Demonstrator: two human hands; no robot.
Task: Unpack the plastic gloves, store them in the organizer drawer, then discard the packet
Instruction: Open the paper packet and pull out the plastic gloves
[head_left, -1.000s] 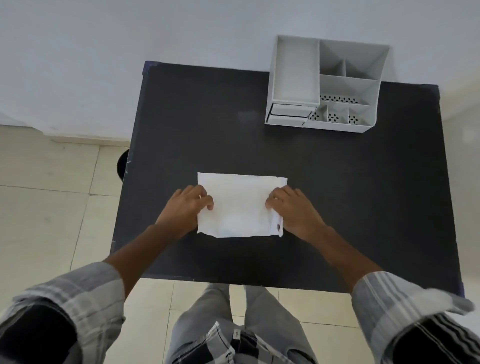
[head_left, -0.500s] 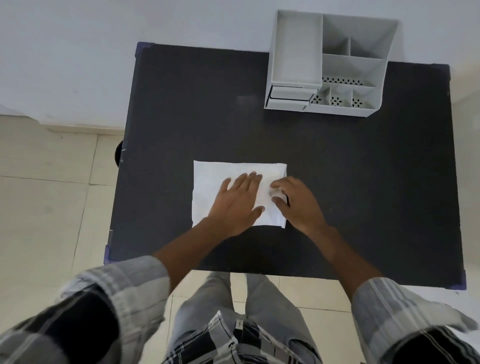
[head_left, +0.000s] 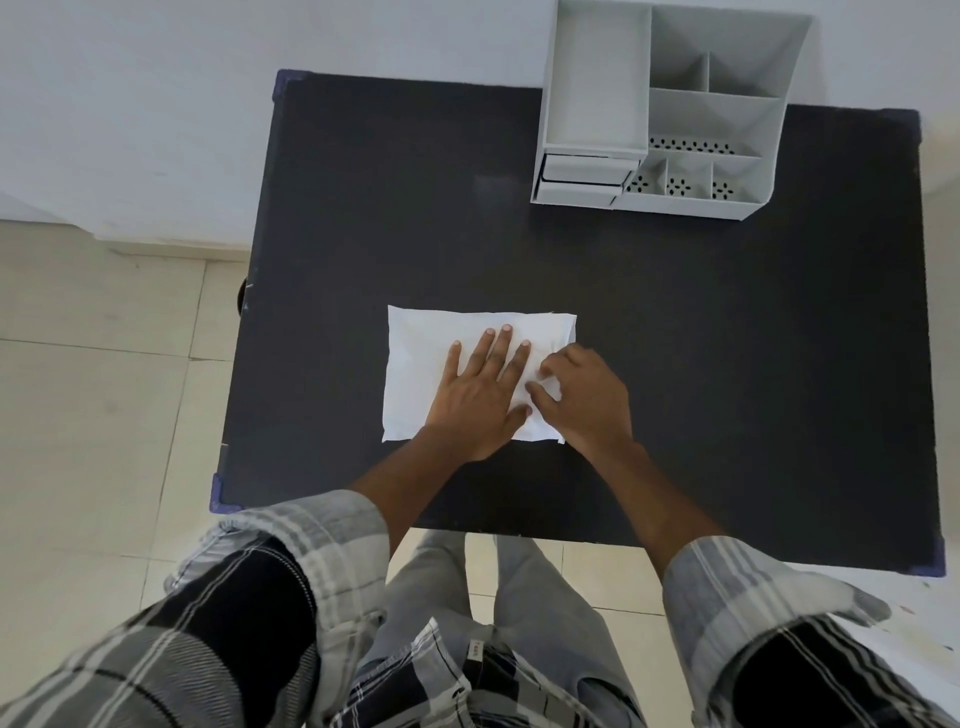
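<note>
A white flat packet lies on the black table, near its front middle. My left hand presses flat on the packet's middle with fingers spread. My right hand sits at the packet's right edge, its thumb and fingers pinching a bit of the white material. A grey desk organizer stands at the table's far right, with two small shut drawers at its front left. No gloves are visible.
The organizer has a tall open tray on the left and several open compartments, some perforated, on the right. The table stands against a pale wall. Tiled floor lies to the left and below. My legs are at the table's front edge.
My left hand moved from the packet's left edge onto its middle and now lies flat. My right hand shifted slightly inward at the right edge. The camera tilted, bringing the organizer closer to the top.
</note>
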